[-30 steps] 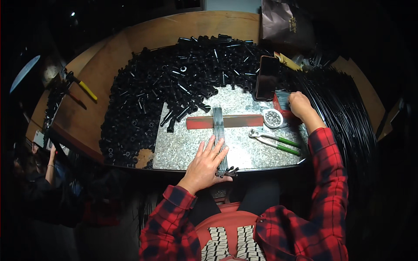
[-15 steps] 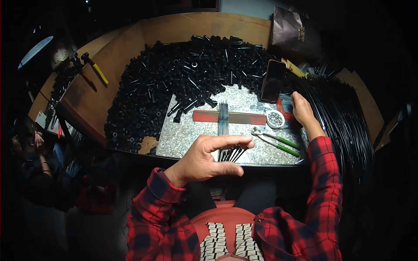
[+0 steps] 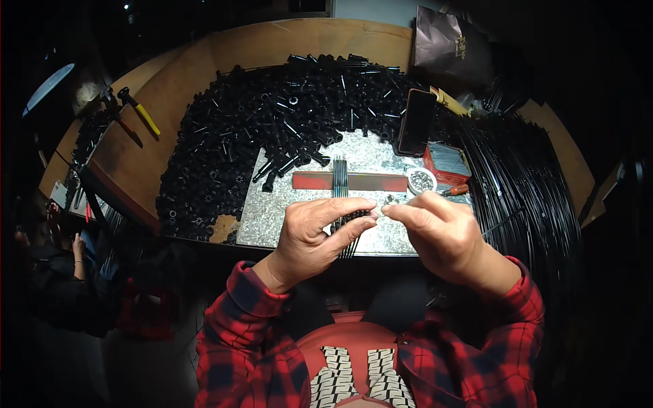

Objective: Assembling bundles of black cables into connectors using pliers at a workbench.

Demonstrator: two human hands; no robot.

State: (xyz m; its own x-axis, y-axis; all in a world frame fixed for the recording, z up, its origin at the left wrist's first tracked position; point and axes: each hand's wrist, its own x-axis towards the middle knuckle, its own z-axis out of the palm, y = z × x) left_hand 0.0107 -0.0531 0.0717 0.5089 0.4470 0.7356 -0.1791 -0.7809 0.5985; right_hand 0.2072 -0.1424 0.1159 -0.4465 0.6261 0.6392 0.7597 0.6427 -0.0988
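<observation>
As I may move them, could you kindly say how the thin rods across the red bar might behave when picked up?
The thin rods look likely to be fairly stiff, since they run straight across the red bar. They lie side by side with no visible tie, so may fan apart.

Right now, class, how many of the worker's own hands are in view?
2: the left hand, its fingers in front of the thin rods, and the right hand, just right of it. Neither is hidden.

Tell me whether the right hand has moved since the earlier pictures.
Yes: judged against the red box, the right hand has moved left and down the picture.
</observation>
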